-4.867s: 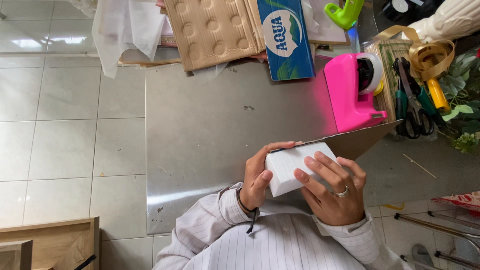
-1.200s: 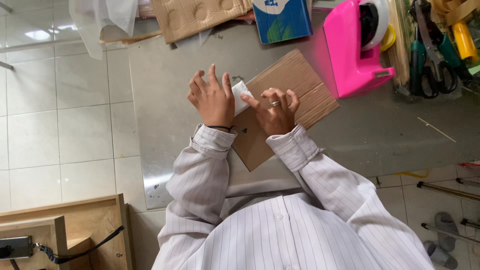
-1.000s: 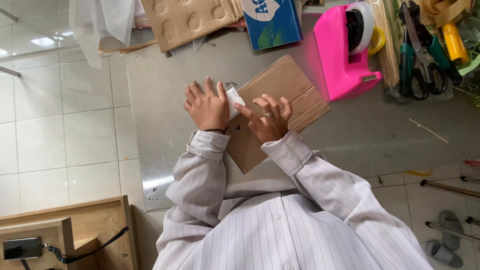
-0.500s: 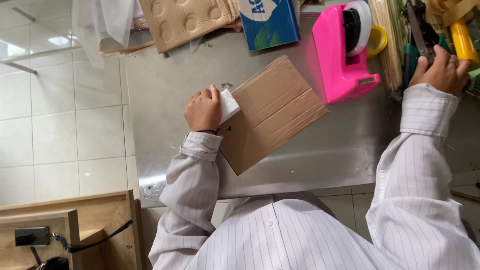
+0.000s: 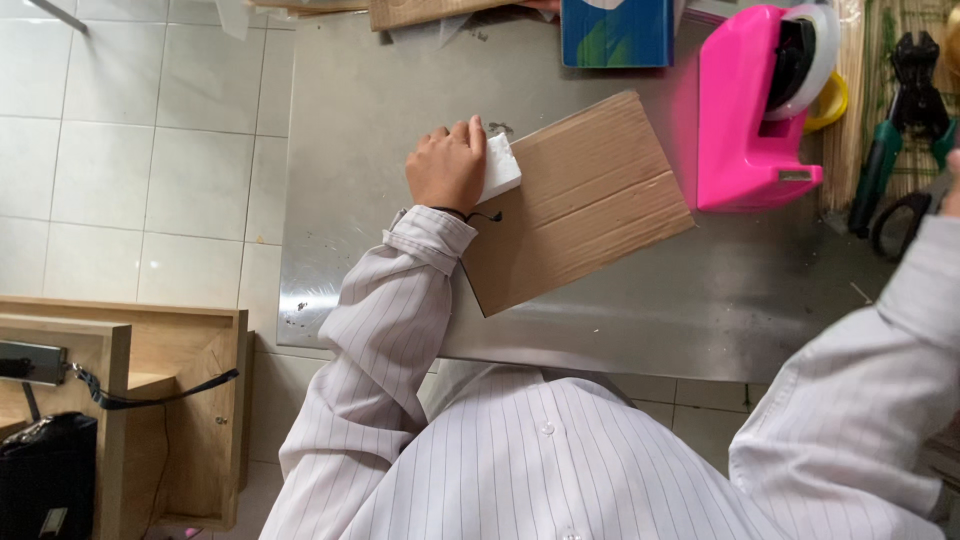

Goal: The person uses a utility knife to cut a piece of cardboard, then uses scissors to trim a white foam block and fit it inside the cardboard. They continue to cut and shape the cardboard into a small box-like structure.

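My left hand (image 5: 446, 166) presses down on a small white box (image 5: 499, 168) at the left edge of a brown corrugated cardboard sheet (image 5: 580, 200), which lies flat on the metal table (image 5: 380, 110). My right arm reaches off to the right. Only a sliver of my right hand (image 5: 951, 186) shows at the frame edge, beside black-handled scissors (image 5: 898, 218) and green-handled pliers (image 5: 880, 165). What it holds is hidden.
A pink tape dispenser (image 5: 750, 110) stands just right of the cardboard. A blue carton (image 5: 615, 32) and more cardboard (image 5: 420, 10) lie at the table's far edge. A wooden cabinet (image 5: 150, 400) with a black bag (image 5: 45, 480) stands on the tiled floor at lower left.
The box and cardboard went from held in both hands to lying on the table. My right hand left the cardboard and reached right to the tools; my left hand stays on the box.
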